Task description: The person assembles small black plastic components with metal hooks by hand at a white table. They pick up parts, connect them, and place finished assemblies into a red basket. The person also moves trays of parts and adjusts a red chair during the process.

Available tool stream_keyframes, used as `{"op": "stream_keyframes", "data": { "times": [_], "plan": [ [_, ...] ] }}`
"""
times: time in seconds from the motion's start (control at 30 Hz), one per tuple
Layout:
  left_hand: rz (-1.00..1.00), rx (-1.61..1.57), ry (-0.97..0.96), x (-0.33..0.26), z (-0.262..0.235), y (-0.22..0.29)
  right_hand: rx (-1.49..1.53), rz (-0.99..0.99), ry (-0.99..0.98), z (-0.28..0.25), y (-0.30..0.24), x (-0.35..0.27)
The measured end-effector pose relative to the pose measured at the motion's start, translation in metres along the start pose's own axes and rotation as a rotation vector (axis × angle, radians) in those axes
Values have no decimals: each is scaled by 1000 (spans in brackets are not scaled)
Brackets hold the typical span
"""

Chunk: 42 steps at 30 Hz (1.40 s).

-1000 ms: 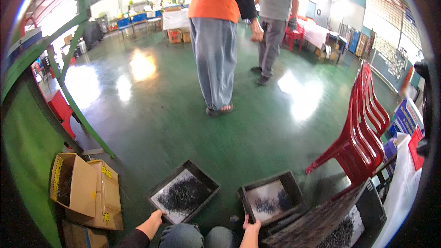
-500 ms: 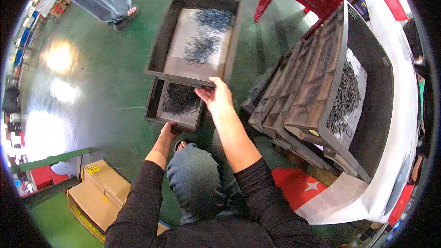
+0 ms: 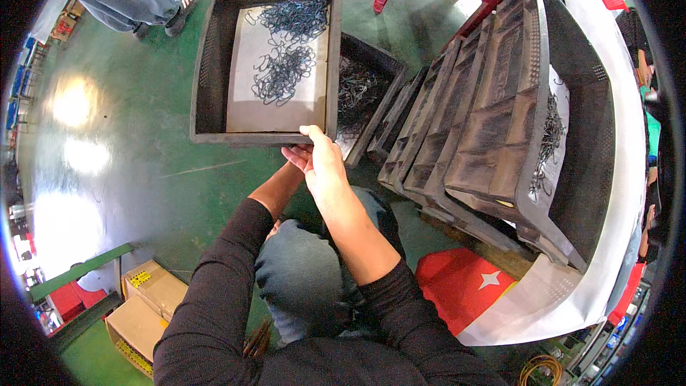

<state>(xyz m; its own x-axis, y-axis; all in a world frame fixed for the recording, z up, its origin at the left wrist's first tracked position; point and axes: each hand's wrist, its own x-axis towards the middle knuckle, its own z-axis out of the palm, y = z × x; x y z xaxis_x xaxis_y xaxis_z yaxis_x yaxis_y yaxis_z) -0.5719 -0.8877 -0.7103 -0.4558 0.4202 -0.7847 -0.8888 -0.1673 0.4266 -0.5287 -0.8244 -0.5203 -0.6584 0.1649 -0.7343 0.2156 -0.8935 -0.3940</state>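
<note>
Right hand [image 3: 325,164] first: its fingers hook over the near rim of the dark plastic crate [image 3: 207,71], thumb on top, grasping it. The left hand [image 3: 296,159] sits just under that same rim, palm up, fingers supporting from below as far as I can tell. The crate hangs above the green floor [image 3: 128,171], partly over a second crate [image 3: 371,93] of wire hooks. Both hands bunch on one short edge, so I judge the far end could dip and the loose metal hooks [image 3: 286,64] slide away on the paper liner [image 3: 250,100]. Its long axis runs straight away from the person, open side up, far end toward the standing person's shoes [image 3: 179,18].
</note>
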Motion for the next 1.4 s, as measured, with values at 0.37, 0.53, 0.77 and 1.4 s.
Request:
{"op": "stream_keyframes", "data": {
  "times": [0.37, 0.53, 0.77, 1.4],
  "plan": [
    [-62, 349, 203, -114, -113, 37, -59, 29, 104, 24, -10, -31],
    [426, -86, 167, -236, -87, 161, -67, 31, 112, 36, -35, -77],
    [678, 509, 399, -362, 86, 204, -159, 56, 9, 49, -122, -190],
    [400, 1353, -778, -578, 526, 65, -448, -493, 878, -154, -322, -687]
  ]
}}
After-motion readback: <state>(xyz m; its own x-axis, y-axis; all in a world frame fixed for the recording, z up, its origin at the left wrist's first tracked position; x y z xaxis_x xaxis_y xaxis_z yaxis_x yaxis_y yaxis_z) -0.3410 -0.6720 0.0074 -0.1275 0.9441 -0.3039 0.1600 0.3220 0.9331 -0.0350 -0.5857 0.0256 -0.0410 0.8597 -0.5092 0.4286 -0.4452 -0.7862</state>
